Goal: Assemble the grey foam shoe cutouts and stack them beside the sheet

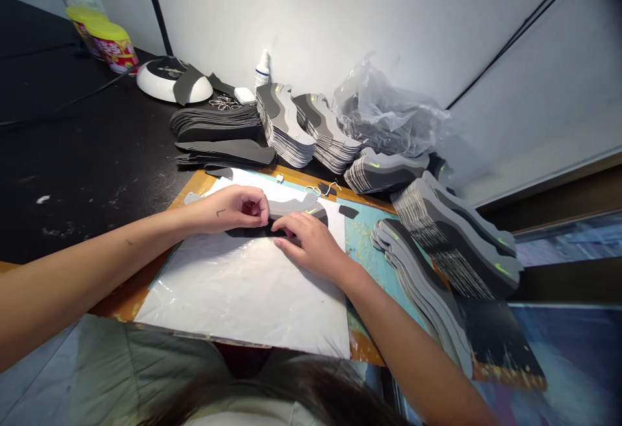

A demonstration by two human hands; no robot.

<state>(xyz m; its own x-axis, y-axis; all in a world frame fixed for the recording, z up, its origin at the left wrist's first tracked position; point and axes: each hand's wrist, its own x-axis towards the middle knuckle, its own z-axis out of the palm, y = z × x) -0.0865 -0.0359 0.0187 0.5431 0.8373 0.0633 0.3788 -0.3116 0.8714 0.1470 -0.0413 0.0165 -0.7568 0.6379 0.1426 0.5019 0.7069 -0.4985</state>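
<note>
A grey shoe upper piece (291, 207) with a small yellow-green swoosh and a black lower edge lies on the white sheet, partly covered by my hands. My left hand (243, 209) is closed at its near edge, thumb and index finger pinched together; what sits between the fingertips is too small to make out. From the right, my right hand (308, 239) rests over the same piece, fingers bent and the thumb apart from them. Just right of the piece is a small black scrap (348, 211).
White sheet (243, 290) covers the board. Behind stand black piece stacks (218, 121), grey upper stacks (286, 121), a white bottle (262, 69) and a clear plastic bag (383, 108). More uppers (451, 238) are piled right. Yellow-lidded tubs (114, 47) stand far left, near a white round device (150, 82).
</note>
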